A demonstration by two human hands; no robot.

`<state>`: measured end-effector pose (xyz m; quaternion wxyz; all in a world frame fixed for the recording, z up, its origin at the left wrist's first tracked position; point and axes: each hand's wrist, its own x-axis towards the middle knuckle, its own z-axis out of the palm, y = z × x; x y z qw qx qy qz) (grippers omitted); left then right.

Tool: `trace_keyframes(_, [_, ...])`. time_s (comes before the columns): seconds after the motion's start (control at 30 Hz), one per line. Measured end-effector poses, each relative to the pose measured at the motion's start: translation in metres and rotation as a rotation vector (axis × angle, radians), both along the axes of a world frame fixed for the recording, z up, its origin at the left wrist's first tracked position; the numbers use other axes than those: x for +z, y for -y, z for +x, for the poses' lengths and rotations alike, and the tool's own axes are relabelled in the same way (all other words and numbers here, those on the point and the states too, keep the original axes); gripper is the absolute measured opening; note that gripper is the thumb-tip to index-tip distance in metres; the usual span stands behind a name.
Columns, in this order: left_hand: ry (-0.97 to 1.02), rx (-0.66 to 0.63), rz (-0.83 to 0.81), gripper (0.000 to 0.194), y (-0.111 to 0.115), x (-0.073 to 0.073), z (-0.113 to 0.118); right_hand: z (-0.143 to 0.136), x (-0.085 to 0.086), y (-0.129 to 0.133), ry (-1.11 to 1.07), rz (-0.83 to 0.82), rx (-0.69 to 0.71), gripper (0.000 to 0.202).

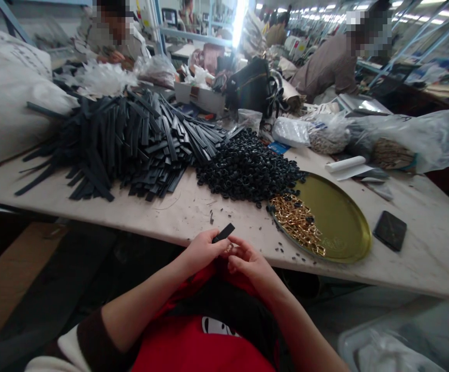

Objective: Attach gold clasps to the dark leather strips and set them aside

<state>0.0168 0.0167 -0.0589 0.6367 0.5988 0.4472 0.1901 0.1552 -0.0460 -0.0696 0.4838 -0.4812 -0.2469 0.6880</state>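
Just in front of the table's near edge, my left hand (205, 250) pinches a short black strap (224, 233), whose free end sticks up to the right. A small gold buckle (229, 248) shows between my two hands, partly covered by fingers. My right hand (250, 261) is closed, with its fingertips at the buckle. To the right, many similar gold buckles (296, 219) lie on the left side of a round gold tray (342, 217). Behind the tray's left edge is a heap of small black loops (247, 165).
A big pile of black straps (131, 139) covers the left of the table (158, 217). A black phone (390, 230) lies right of the tray. Behind stand a black bag (249, 88) and plastic-wrapped bundles (398, 139). Two people (325, 67) work farther back.
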Motion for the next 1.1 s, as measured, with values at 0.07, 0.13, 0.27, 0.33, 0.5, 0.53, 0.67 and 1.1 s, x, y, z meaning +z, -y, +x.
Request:
trace_keyframes(0.07, [0.045,-0.004,-0.069,0.02,0.002,-0.003,0.0,-0.003,-0.002,0.002,0.05,0.059,-0.016,0.047])
trace_keyframes(0.13, [0.055,-0.029,-0.067,0.022,0.004,-0.004,-0.001,-0.004,-0.002,0.002,0.107,0.103,-0.072,0.037])
trace_keyframes(0.27, [-0.039,-0.086,0.132,0.033,0.006,0.002,-0.006,0.0,-0.002,-0.003,0.05,0.025,-0.253,0.026])
trace_keyframes(0.33, [-0.127,-0.147,0.24,0.036,0.006,0.008,-0.008,0.001,-0.001,-0.007,-0.077,-0.056,-0.354,0.031])
trace_keyframes(0.5, [-0.199,-0.326,0.323,0.032,0.003,0.02,-0.003,-0.001,-0.002,-0.01,-0.143,-0.074,-0.302,0.031])
trace_keyframes(0.53, [-0.188,-0.332,0.324,0.031,0.002,0.02,-0.001,-0.001,-0.002,-0.009,-0.09,-0.037,-0.285,0.028])
trace_keyframes(0.67, [-0.243,-0.342,0.264,0.028,-0.003,0.016,0.004,0.004,-0.004,-0.009,0.113,0.058,-0.361,0.023])
trace_keyframes(1.1, [0.029,-0.118,-0.211,0.025,-0.01,-0.01,0.01,0.007,-0.013,-0.012,0.262,0.019,-0.225,0.03])
